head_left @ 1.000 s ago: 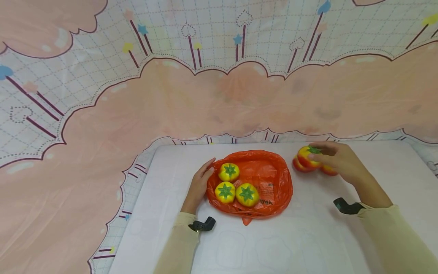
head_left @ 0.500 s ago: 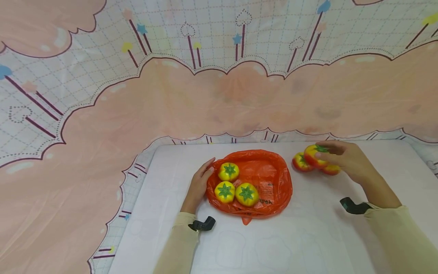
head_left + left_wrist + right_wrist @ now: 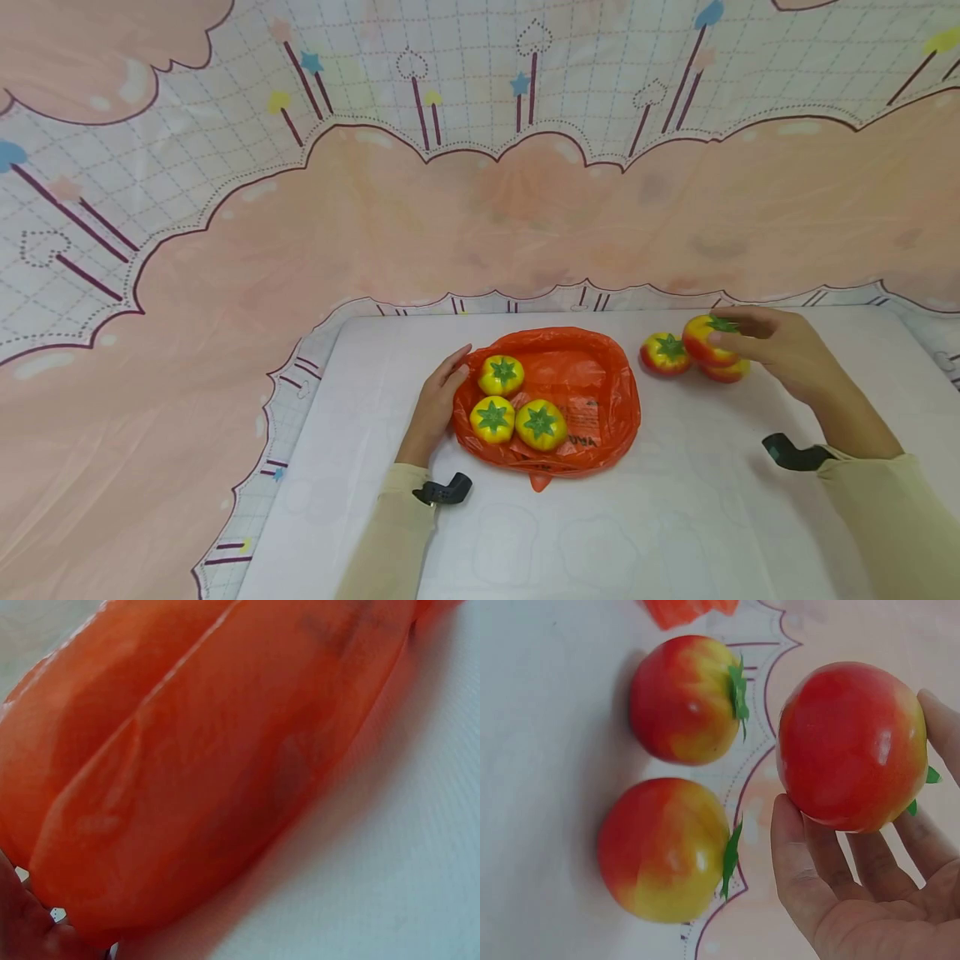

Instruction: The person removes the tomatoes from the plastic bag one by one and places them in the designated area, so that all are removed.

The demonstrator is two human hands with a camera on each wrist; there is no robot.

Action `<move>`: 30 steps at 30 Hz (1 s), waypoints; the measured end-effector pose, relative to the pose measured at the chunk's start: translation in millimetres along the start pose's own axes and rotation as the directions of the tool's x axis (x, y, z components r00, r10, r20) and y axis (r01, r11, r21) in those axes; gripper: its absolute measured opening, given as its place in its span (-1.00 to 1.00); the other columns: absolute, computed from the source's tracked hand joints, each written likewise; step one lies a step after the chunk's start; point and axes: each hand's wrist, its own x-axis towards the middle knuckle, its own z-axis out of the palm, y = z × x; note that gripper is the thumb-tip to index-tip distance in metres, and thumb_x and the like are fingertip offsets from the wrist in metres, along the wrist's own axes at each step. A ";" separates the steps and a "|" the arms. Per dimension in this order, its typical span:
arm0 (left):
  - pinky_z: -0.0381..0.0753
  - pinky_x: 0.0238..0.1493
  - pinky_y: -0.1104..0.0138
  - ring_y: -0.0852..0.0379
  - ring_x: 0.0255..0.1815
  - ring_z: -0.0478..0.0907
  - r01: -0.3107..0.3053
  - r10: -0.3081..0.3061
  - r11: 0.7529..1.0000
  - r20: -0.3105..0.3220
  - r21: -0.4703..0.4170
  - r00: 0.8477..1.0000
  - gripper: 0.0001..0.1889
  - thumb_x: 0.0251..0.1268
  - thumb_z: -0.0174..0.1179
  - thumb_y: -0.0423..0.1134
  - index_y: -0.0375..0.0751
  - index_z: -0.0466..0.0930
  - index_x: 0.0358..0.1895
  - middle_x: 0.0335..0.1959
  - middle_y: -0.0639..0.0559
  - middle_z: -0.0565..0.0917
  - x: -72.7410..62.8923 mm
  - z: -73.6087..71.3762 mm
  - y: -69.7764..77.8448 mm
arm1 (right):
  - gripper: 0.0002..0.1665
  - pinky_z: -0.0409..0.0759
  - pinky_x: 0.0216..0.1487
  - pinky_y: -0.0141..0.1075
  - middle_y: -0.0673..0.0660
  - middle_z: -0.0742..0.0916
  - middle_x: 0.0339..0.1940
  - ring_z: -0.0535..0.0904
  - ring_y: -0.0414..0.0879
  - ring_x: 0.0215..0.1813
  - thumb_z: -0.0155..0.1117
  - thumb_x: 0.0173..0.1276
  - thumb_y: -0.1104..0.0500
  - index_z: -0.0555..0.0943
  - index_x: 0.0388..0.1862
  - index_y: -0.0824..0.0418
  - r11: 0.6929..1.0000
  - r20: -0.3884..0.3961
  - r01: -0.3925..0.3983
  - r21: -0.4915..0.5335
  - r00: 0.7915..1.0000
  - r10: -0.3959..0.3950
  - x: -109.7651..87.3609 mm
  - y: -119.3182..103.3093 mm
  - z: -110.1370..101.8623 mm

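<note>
In the head view a red plastic bag point(image 3: 622, 392) lies spread like a bowl, and several toy tomatoes, mostly yellow with green star-shaped tops, sit in its left half. My left hand point(image 3: 435, 408) rests against the bag's left rim, its fingers fairly straight; the left wrist view shows just part of it at the bag's side. My right hand point(image 3: 783, 346) grips a red-and-yellow toy tomato point(image 3: 851, 746) between thumb and fingers, held up off the table. Two similar toy tomatoes stand near it: one point(image 3: 665, 355) on the left, the other point(image 3: 726, 371) partly hidden under the held one.
A white table point(image 3: 600, 542) bears everything. Its back edge meets a pink and white cloth backdrop point(image 3: 480, 225) with printed candles and clouds. A black wrist mount point(image 3: 446, 490) sits on the left wrist, another point(image 3: 795, 454) on the right.
My right hand has moved to the right with the held toy tomato, away from the bag, uncovering the left loose toy tomato. The left hand and the bag have stayed put.
</note>
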 end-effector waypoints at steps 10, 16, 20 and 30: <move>0.25 0.58 -0.03 0.01 0.62 0.21 0.005 -0.005 1.000 0.007 -0.011 1.000 -0.46 0.56 -0.01 0.13 0.17 0.36 0.53 0.56 0.16 0.36 0.9 -0.7 -1.7 | -0.10 0.29 0.38 0.46 0.35 0.43 0.51 0.22 0.37 0.52 0.22 0.39 -0.37 0.37 0.53 0.09 1.000 -0.036 -0.003 -0.025 0.999 0.002 -6.3 11.8 -8.3; 0.24 0.59 -0.05 0.01 0.63 0.21 -0.001 0.001 1.000 0.007 -0.004 1.000 -0.47 0.57 -0.02 0.12 0.19 0.35 0.53 0.56 0.17 0.35 1.0 -0.5 -2.0 | -0.09 0.32 0.36 0.45 0.37 0.43 0.50 0.24 0.37 0.49 0.20 0.40 -0.37 0.34 0.55 0.10 0.999 -0.058 -0.009 -0.044 0.998 0.006 -8.1 19.6 -12.1; 0.24 0.59 -0.05 0.00 0.63 0.21 -0.004 0.004 1.000 0.002 0.001 1.000 -0.47 0.57 -0.01 0.10 0.18 0.36 0.52 0.56 0.16 0.36 1.2 -0.3 -1.5 | -0.10 0.41 0.32 0.41 0.40 0.44 0.48 0.28 0.36 0.45 0.18 0.43 -0.35 0.35 0.55 0.15 0.997 -0.082 -0.011 -0.070 0.997 0.006 -9.2 24.9 -14.9; 0.27 0.57 -0.05 -0.01 0.62 0.22 0.007 -0.007 1.000 -0.003 0.005 1.000 -0.48 0.57 -0.01 0.09 0.19 0.37 0.52 0.55 0.16 0.37 0.7 0.1 0.2 | -0.08 0.71 0.05 -0.08 0.35 0.47 0.43 0.35 0.30 0.39 0.18 0.41 -0.39 0.36 0.54 0.13 0.994 -0.145 -0.040 -0.104 0.989 0.025 -10.2 40.5 -23.5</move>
